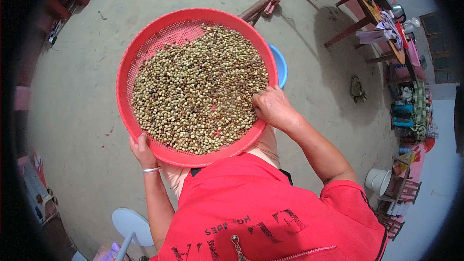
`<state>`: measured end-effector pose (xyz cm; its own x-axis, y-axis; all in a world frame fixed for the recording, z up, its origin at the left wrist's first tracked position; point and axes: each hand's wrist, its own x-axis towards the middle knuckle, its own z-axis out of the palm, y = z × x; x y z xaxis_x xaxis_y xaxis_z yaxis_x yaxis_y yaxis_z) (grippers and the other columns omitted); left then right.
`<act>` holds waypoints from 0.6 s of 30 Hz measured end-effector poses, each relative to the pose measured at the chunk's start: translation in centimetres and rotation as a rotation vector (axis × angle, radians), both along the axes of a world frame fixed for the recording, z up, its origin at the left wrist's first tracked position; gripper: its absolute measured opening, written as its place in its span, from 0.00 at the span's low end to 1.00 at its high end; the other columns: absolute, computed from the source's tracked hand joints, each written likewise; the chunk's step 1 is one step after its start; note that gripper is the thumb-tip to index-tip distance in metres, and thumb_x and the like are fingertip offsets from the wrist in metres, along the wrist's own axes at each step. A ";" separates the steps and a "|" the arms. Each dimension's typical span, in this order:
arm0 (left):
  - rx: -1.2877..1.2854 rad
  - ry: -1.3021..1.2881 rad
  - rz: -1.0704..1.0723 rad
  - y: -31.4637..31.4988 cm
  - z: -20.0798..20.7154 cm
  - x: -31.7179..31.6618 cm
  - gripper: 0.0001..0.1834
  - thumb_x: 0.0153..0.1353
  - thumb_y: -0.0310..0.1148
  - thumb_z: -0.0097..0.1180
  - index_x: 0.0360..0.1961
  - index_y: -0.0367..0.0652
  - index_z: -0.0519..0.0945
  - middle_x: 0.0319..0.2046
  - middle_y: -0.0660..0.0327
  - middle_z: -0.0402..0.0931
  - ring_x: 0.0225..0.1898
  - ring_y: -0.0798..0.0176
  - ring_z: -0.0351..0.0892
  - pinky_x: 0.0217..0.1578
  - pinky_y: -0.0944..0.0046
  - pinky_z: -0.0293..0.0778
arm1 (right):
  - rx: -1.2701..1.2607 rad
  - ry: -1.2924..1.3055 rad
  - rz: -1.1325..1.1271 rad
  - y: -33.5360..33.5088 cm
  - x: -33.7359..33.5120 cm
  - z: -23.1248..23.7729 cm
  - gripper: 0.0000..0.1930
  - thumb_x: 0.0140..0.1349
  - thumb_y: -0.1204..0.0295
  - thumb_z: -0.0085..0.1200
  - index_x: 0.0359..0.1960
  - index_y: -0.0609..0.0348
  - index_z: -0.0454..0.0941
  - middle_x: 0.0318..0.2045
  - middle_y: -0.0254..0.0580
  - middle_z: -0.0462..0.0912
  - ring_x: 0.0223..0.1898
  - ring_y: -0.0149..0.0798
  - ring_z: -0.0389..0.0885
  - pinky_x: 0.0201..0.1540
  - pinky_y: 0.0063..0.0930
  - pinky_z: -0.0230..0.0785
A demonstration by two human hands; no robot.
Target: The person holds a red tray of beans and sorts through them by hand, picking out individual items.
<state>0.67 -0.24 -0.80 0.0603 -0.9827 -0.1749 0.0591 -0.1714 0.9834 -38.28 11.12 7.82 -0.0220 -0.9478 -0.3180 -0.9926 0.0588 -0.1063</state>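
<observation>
The left hand (141, 149) grips the near rim of the red sieve tray (126, 67). The right hand (271, 106), fingers bunched together, rests among the beans (198, 92) piled in it.

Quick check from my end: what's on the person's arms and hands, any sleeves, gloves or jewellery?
Both hands are bare, no gloves. The left hand has a thin silver bangle at the wrist. The right hand wears nothing. Both forearms are uncovered; a short red sleeve with dark trim ends at the right upper arm.
</observation>
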 end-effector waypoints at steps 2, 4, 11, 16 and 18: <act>0.005 -0.001 -0.002 0.0 -0.2 0.2 0.21 0.61 0.28 0.49 0.55 0.28 0.72 0.49 0.54 0.77 0.47 0.60 0.77 0.51 0.62 0.73 | -0.011 0.004 -0.003 -0.1 0.2 -0.2 0.05 0.48 0.71 0.58 0.25 0.57 0.79 0.30 0.42 0.83 0.39 0.48 0.79 0.45 0.45 0.66; 0.001 -0.026 -0.007 0.0 0.1 0.1 0.21 0.61 0.28 0.50 0.54 0.29 0.73 0.49 0.54 0.78 0.47 0.61 0.77 0.51 0.62 0.73 | -0.028 0.015 -0.018 0.0 0.2 -0.3 0.05 0.48 0.71 0.58 0.24 0.57 0.77 0.29 0.43 0.83 0.38 0.48 0.80 0.44 0.45 0.66; 0.017 -0.021 0.008 0.2 0.1 0.0 0.21 0.61 0.27 0.49 0.54 0.29 0.73 0.49 0.54 0.78 0.47 0.61 0.77 0.51 0.63 0.72 | -0.066 0.008 -0.112 -0.4 -0.9 1.3 0.03 0.50 0.71 0.57 0.25 0.56 0.78 0.26 0.42 0.82 0.36 0.48 0.80 0.43 0.46 0.67; 0.013 0.027 0.002 0.0 0.2 -0.1 0.21 0.60 0.26 0.48 0.55 0.29 0.73 0.49 0.54 0.77 0.46 0.61 0.77 0.50 0.63 0.72 | -0.038 0.007 -0.032 -0.1 -1.5 0.6 0.05 0.51 0.68 0.60 0.26 0.53 0.80 0.29 0.40 0.83 0.39 0.47 0.80 0.44 0.45 0.67; 0.005 0.037 -0.003 0.1 0.3 -0.3 0.21 0.60 0.26 0.48 0.55 0.29 0.73 0.49 0.54 0.77 0.46 0.61 0.77 0.50 0.63 0.72 | -0.028 0.019 0.043 0.2 -0.9 0.1 0.06 0.51 0.68 0.60 0.28 0.55 0.81 0.29 0.41 0.83 0.40 0.47 0.79 0.46 0.45 0.67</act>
